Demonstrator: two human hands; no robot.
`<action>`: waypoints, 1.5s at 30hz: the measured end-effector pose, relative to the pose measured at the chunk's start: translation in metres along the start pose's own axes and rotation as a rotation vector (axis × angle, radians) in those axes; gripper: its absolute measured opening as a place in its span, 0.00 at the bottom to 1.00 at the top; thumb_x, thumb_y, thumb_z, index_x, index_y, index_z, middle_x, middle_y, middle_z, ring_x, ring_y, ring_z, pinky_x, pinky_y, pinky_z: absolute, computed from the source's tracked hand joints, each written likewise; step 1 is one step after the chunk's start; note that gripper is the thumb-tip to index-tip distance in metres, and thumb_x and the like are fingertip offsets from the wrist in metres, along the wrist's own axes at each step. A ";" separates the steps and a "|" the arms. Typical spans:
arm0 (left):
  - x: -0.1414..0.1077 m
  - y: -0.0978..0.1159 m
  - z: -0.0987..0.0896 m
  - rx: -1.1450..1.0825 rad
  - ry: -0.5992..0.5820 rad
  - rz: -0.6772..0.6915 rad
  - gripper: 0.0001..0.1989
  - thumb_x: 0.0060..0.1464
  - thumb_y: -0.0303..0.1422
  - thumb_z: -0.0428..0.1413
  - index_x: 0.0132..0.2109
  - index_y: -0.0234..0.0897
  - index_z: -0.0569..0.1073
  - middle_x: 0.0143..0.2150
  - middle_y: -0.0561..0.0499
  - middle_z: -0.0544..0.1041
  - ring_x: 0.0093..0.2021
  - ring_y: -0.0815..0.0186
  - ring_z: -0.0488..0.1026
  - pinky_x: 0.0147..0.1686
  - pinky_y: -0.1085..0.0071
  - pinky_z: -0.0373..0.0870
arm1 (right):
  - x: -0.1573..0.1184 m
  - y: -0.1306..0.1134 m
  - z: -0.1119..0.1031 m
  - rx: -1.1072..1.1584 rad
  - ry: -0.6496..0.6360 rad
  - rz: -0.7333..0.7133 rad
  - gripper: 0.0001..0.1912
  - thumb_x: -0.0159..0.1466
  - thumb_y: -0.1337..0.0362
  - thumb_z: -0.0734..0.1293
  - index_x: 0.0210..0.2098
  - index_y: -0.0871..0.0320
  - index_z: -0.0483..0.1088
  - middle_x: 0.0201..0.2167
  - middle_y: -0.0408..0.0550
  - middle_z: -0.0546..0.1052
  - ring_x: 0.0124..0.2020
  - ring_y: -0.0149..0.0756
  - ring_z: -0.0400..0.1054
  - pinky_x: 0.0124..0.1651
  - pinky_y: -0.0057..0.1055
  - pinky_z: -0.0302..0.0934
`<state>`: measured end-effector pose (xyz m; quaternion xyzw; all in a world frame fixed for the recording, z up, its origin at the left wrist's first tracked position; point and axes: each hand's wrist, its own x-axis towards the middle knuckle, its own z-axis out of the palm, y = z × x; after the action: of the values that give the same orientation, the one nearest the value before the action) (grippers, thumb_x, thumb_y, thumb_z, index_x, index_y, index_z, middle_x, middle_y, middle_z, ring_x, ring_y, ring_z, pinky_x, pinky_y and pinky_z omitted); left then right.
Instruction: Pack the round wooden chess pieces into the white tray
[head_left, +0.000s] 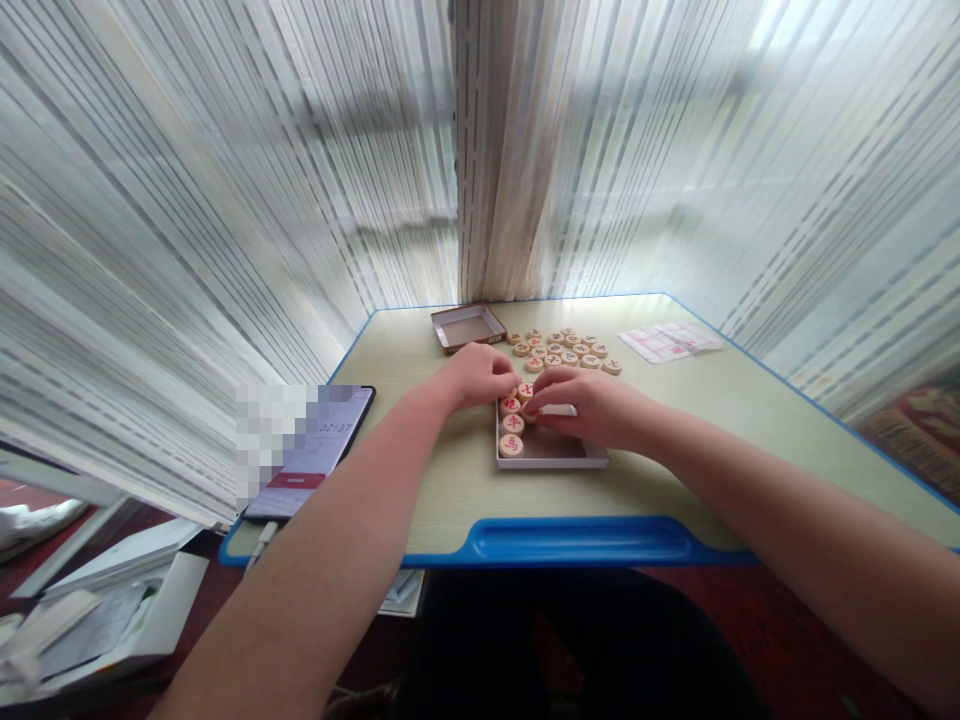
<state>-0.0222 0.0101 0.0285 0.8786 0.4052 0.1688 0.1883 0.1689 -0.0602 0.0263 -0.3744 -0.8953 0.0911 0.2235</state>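
A shallow white-rimmed box (552,463) lies on the table in front of me. Along its left side stands a column of round wooden Chinese chess pieces (512,425) with red characters, and another red-marked piece (526,391) sits beside them. My left hand (478,377) is at the box's far left corner, its fingers pinched at a Chinese chess piece that they partly cover. Reaching in from the right, my right hand (576,402) has its fingertips closed on a Chinese chess piece (529,412) next to the column; its marking is hidden.
Several loose pieces (570,356), red- and dark-marked, lie beyond the box. Behind my left hand is the box lid (471,328). A printed paper sheet (670,341) lies at the far right, a phone (315,460) at the left edge. The blue table edge has a molded tray (581,540).
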 end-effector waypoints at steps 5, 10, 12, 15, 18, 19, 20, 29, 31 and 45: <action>0.000 0.000 0.000 0.006 0.003 0.007 0.17 0.46 0.41 0.50 0.25 0.31 0.74 0.20 0.53 0.70 0.24 0.70 0.63 0.24 0.73 0.55 | 0.000 0.001 0.000 0.013 -0.001 0.002 0.08 0.58 0.66 0.66 0.35 0.54 0.77 0.38 0.48 0.75 0.36 0.34 0.70 0.40 0.28 0.63; 0.000 0.000 0.001 -0.002 0.011 0.006 0.16 0.46 0.40 0.51 0.24 0.32 0.74 0.20 0.53 0.70 0.24 0.70 0.63 0.24 0.72 0.55 | 0.000 0.002 0.001 0.037 0.009 -0.023 0.08 0.56 0.68 0.67 0.34 0.55 0.77 0.37 0.48 0.74 0.35 0.33 0.69 0.40 0.29 0.62; 0.000 0.000 0.001 -0.011 0.010 0.001 0.16 0.46 0.40 0.50 0.24 0.32 0.74 0.20 0.53 0.70 0.24 0.70 0.64 0.24 0.73 0.55 | 0.000 0.003 0.001 0.035 0.013 -0.021 0.07 0.56 0.68 0.67 0.33 0.55 0.77 0.36 0.48 0.73 0.34 0.33 0.69 0.39 0.29 0.62; 0.000 0.001 0.001 -0.024 0.005 0.002 0.15 0.45 0.39 0.50 0.25 0.32 0.75 0.21 0.53 0.71 0.25 0.69 0.65 0.25 0.73 0.56 | 0.001 0.003 0.003 0.023 0.009 -0.021 0.06 0.57 0.66 0.66 0.33 0.56 0.76 0.34 0.48 0.73 0.34 0.33 0.68 0.39 0.28 0.62; -0.001 0.001 -0.001 -0.058 -0.012 -0.002 0.13 0.44 0.36 0.51 0.27 0.32 0.76 0.23 0.52 0.73 0.27 0.68 0.67 0.27 0.73 0.59 | 0.001 0.003 0.004 0.004 0.011 -0.006 0.06 0.58 0.65 0.66 0.32 0.56 0.76 0.34 0.48 0.73 0.34 0.33 0.68 0.38 0.28 0.62; -0.001 0.001 -0.001 -0.071 -0.018 -0.007 0.12 0.43 0.35 0.51 0.28 0.32 0.76 0.24 0.52 0.74 0.27 0.68 0.67 0.28 0.73 0.59 | 0.001 0.003 0.004 -0.002 0.018 -0.004 0.06 0.58 0.65 0.66 0.33 0.56 0.76 0.34 0.48 0.72 0.34 0.33 0.68 0.38 0.28 0.62; -0.001 0.001 -0.001 -0.081 -0.023 -0.012 0.12 0.43 0.35 0.51 0.28 0.32 0.77 0.24 0.52 0.75 0.28 0.68 0.68 0.28 0.73 0.60 | 0.001 0.003 0.004 -0.007 0.030 -0.006 0.07 0.58 0.65 0.66 0.34 0.56 0.75 0.35 0.48 0.72 0.35 0.33 0.68 0.38 0.28 0.62; 0.000 0.000 0.000 -0.057 -0.015 -0.011 0.13 0.44 0.36 0.51 0.28 0.32 0.77 0.24 0.52 0.75 0.27 0.68 0.67 0.28 0.73 0.59 | 0.001 0.003 0.003 -0.089 0.047 0.027 0.07 0.56 0.63 0.67 0.33 0.55 0.76 0.32 0.47 0.71 0.30 0.31 0.66 0.33 0.26 0.58; 0.000 0.000 0.000 -0.050 -0.012 -0.007 0.14 0.44 0.36 0.51 0.28 0.32 0.77 0.24 0.52 0.75 0.28 0.68 0.68 0.28 0.73 0.59 | 0.001 0.002 0.004 -0.109 0.044 0.039 0.06 0.57 0.62 0.67 0.32 0.55 0.76 0.31 0.46 0.71 0.29 0.30 0.66 0.32 0.26 0.57; 0.001 -0.002 0.000 -0.057 -0.010 -0.012 0.13 0.44 0.35 0.52 0.30 0.33 0.78 0.25 0.52 0.76 0.28 0.68 0.69 0.28 0.73 0.60 | 0.002 -0.004 0.004 -0.108 0.069 0.056 0.07 0.57 0.61 0.67 0.31 0.56 0.75 0.31 0.46 0.68 0.30 0.31 0.64 0.32 0.26 0.55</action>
<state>-0.0228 0.0125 0.0276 0.8713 0.4044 0.1746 0.2165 0.1638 -0.0615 0.0247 -0.4138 -0.8798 0.0360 0.2313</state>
